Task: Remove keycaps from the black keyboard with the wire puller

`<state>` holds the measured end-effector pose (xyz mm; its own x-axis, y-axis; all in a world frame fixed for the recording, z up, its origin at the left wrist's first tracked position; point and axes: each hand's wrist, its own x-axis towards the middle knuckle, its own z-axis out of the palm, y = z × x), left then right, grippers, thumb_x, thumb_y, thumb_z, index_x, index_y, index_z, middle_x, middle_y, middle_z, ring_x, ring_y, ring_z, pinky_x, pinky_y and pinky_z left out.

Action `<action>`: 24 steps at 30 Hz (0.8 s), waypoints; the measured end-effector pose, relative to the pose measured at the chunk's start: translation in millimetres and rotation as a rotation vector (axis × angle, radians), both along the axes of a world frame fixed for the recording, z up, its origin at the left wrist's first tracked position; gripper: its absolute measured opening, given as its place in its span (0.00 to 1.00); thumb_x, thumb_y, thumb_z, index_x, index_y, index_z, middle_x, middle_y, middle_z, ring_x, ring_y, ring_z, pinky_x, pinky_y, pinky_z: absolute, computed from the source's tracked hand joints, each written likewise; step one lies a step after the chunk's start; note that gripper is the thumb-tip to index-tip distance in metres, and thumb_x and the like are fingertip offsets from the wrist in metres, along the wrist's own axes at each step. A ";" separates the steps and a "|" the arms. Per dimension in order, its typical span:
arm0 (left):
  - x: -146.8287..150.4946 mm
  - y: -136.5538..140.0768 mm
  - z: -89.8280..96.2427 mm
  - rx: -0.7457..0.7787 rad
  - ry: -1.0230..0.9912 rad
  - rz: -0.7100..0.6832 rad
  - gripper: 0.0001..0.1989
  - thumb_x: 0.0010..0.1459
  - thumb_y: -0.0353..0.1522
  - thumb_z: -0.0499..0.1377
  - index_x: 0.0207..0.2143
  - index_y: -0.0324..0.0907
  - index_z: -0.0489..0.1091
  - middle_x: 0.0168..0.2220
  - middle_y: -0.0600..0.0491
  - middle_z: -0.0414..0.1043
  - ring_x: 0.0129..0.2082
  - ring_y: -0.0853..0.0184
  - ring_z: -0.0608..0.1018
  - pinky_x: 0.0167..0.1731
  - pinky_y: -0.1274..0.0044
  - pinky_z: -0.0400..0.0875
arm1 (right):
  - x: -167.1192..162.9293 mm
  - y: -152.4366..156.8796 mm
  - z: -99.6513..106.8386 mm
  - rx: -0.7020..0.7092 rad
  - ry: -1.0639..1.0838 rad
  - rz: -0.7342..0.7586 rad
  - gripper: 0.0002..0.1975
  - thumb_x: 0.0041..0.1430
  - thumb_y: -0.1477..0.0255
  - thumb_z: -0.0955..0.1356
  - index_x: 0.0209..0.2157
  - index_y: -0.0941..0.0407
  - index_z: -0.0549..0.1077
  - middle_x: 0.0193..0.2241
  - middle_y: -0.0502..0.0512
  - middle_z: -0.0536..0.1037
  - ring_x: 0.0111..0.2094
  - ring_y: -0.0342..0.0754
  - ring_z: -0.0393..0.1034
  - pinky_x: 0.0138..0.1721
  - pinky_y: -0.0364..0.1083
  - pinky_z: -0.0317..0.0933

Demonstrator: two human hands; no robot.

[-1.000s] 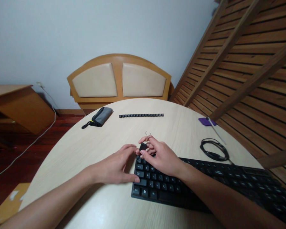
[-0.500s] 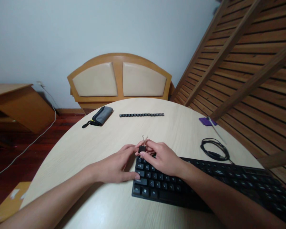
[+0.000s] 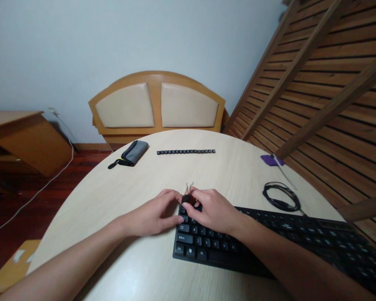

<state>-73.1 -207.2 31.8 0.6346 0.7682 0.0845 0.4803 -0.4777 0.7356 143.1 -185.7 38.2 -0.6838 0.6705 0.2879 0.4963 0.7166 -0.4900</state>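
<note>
My right hand (image 3: 211, 210) pinches the black handle of a wire keycap puller (image 3: 186, 199) between thumb and fingers. The puller stands over the upper left corner of a black keyboard (image 3: 219, 256), its two hooked wire ends pointing up and away from me. My left hand (image 3: 158, 214) is beside it, thumb and fingers apart. The left thumb tip rests by the keyboard's left edge, and the left fingertips reach close to the puller; whether they touch it I cannot tell. Keys below the puller are partly hidden by my fingers. Farther back lies a row of loose black keycaps (image 3: 186, 151).
A folded grey and black pouch (image 3: 135, 153) lies at the back left of the round table (image 3: 113, 196). At the right are a coiled black cable (image 3: 280, 205), a purple item (image 3: 267, 160) and a thin pale stick (image 3: 285, 174).
My left thumb has slid up along the keyboard's left edge. The puller has dropped slightly towards the corner keys, still in my right hand.
</note>
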 end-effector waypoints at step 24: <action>9.8 -0.9 -12.0 -0.006 -0.068 0.168 0.11 0.60 0.36 0.58 0.44 0.43 0.66 0.45 0.48 0.70 0.46 0.60 0.71 0.49 0.66 0.65 | 1.2 6.3 -6.4 -0.474 0.243 -0.084 0.06 0.65 0.68 0.62 0.36 0.56 0.66 0.32 0.55 0.79 0.31 0.46 0.76 0.30 0.42 0.66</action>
<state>-63.2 -208.1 19.8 0.4899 0.8638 0.1178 0.5024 -0.3901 0.7716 144.4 -179.4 31.8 -0.5737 0.8147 0.0839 0.3747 0.3522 -0.8577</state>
